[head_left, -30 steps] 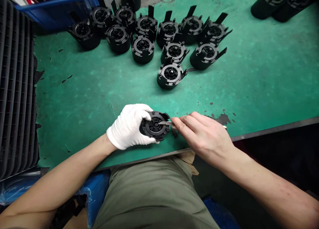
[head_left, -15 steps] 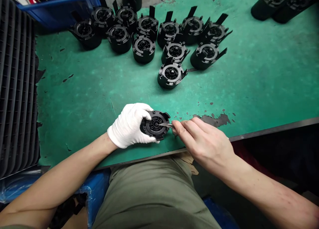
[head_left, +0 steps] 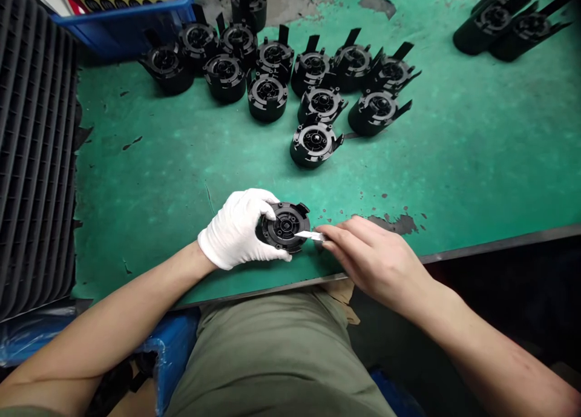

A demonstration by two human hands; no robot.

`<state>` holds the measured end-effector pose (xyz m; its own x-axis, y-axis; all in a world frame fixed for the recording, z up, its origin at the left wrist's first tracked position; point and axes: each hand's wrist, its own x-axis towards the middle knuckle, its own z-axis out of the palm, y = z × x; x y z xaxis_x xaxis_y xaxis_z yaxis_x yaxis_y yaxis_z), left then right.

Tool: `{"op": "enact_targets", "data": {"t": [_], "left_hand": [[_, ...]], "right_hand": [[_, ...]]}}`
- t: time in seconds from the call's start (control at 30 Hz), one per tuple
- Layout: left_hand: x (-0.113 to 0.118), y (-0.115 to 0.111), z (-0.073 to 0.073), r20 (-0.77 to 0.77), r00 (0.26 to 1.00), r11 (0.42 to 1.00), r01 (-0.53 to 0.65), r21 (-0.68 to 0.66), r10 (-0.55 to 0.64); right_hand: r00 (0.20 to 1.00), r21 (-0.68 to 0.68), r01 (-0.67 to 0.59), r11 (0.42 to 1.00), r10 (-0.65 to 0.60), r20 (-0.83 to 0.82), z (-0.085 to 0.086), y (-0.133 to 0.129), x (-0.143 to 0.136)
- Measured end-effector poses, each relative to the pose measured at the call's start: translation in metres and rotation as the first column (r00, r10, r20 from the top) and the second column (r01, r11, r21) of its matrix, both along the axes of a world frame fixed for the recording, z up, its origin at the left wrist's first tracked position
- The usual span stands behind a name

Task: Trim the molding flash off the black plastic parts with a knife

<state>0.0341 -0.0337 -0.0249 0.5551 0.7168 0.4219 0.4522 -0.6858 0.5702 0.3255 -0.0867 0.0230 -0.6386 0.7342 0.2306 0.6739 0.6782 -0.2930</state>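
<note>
Your left hand clasped the part; at its right, your right hand pinched the knife, tip pointing left.

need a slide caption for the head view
Over a green tabletop, a white-gloved left hand holds a round black part while the bare right hand points a blade at its face.
</note>
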Motion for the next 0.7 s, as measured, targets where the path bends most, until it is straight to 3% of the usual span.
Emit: {"op": "enact_targets", "data": {"t": [0.17,0.33,0.53,0.7], "left_hand": [[-0.002,0.004,0.008,0.092,0.984,0.977,0.162,-0.141,-0.149],[-0.013,0.004,0.012,0.144,0.969,0.943,0.231,-0.241,-0.201],[-0.018,0.005,0.016,0.121,0.963,0.928,0.266,-0.259,-0.242],[-0.008,0.006,0.011,0.074,0.969,0.953,0.246,-0.174,-0.237]], "right_hand": [[0.989,-0.064,0.085,0.994,-0.092,-0.115,0.0,0.005,0.018],[0.998,-0.013,0.039,0.999,-0.04,-0.058,0.004,0.023,0.024],[0.988,0.114,-0.127,0.985,0.115,0.105,0.005,0.036,0.005],[0.969,0.165,-0.18,0.97,0.146,0.199,0.003,0.039,-0.002]]}}
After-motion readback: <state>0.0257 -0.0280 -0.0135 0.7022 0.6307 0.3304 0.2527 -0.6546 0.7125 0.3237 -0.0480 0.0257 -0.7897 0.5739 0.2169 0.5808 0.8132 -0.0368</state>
